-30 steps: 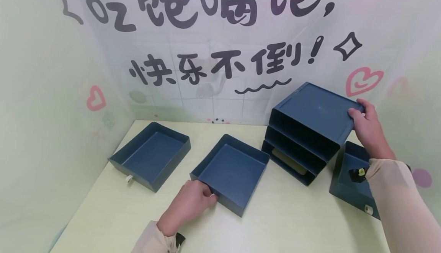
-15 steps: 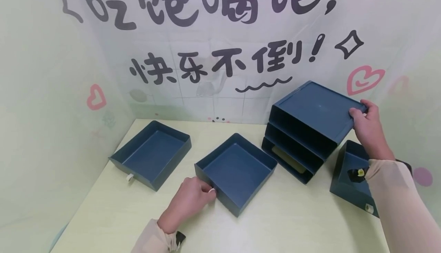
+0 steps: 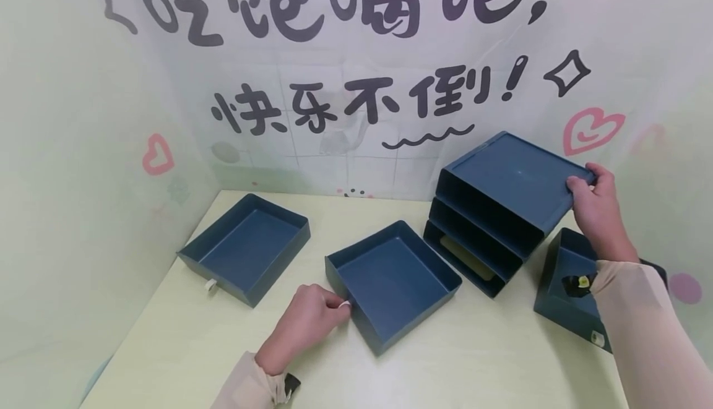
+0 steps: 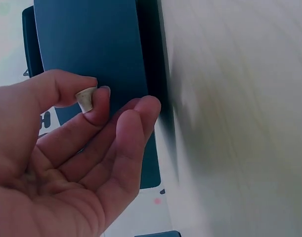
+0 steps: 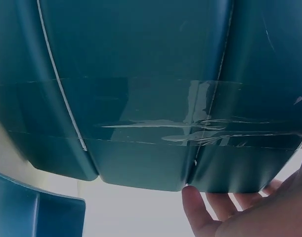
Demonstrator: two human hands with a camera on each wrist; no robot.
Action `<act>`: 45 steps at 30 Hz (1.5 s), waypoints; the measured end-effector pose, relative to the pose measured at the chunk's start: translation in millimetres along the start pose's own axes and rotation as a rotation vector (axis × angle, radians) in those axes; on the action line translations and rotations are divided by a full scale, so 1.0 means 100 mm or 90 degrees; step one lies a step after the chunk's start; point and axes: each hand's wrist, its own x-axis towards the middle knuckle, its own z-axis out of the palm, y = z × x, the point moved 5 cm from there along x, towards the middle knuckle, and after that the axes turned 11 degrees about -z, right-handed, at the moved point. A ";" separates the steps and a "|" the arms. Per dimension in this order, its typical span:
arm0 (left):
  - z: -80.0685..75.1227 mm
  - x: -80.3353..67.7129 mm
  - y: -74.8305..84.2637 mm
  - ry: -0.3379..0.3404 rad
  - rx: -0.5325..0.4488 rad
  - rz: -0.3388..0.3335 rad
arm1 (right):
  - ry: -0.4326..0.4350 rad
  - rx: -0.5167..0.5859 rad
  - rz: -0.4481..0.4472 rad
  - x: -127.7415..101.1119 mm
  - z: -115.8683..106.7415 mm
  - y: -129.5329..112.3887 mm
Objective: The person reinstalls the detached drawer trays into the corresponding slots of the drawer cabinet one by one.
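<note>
My left hand [image 3: 307,323] pinches the small white knob [image 4: 85,99] on the front of a dark blue drawer [image 3: 397,288] between thumb and index finger. That drawer lies on the table in the middle, its front turned toward the hand. To its right stands a dark blue cabinet [image 3: 515,177] with three stacked slots, their openings facing the drawer side. My right hand [image 3: 601,214] grips the cabinet's top at its right rear corner, thumb on top. Clear tape [image 5: 141,113] runs across the cabinet's side in the right wrist view.
A second blue drawer [image 3: 253,251] rests at the left, its white knob [image 3: 210,284] facing front. Another blue drawer [image 3: 565,310] sits at the right, partly hidden under the right forearm. Behind the pale table [image 3: 445,372] hangs a printed cloth [image 3: 312,167].
The middle drawer has swivelled on the table and shifted right, its far end swinging closer to the cabinet. My left hand keeps its pinch on the knob; the right hand stays on the cabinet.
</note>
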 end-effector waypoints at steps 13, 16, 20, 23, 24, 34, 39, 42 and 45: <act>0.01 0.01 0.01 -0.002 -0.028 -0.011 | 0.014 0.020 0.014 -0.04 -0.01 0.05; -0.01 0.02 0.02 0.006 -0.033 -0.011 | 0.018 0.024 0.011 -0.04 -0.02 0.05; -0.03 0.03 0.03 0.012 -0.040 -0.018 | 0.025 0.029 0.012 -0.05 -0.03 0.04; -0.04 0.04 0.03 0.022 -0.049 -0.029 | 0.032 0.027 0.011 -0.05 -0.02 0.03; -0.04 0.04 0.03 0.024 -0.052 -0.033 | 0.035 0.026 0.010 -0.05 -0.02 0.03; -0.02 0.06 0.03 0.023 -0.090 -0.050 | 0.037 0.015 0.013 -0.10 -0.01 0.01; -0.03 0.07 0.05 0.026 -0.091 -0.050 | 0.035 -0.015 0.003 -0.14 0.01 -0.04; -0.03 0.07 0.05 0.032 -0.092 -0.055 | 0.029 -0.024 0.001 -0.15 0.02 -0.07; -0.02 0.08 0.05 0.034 -0.094 -0.056 | 0.026 -0.023 0.004 -0.17 0.04 -0.08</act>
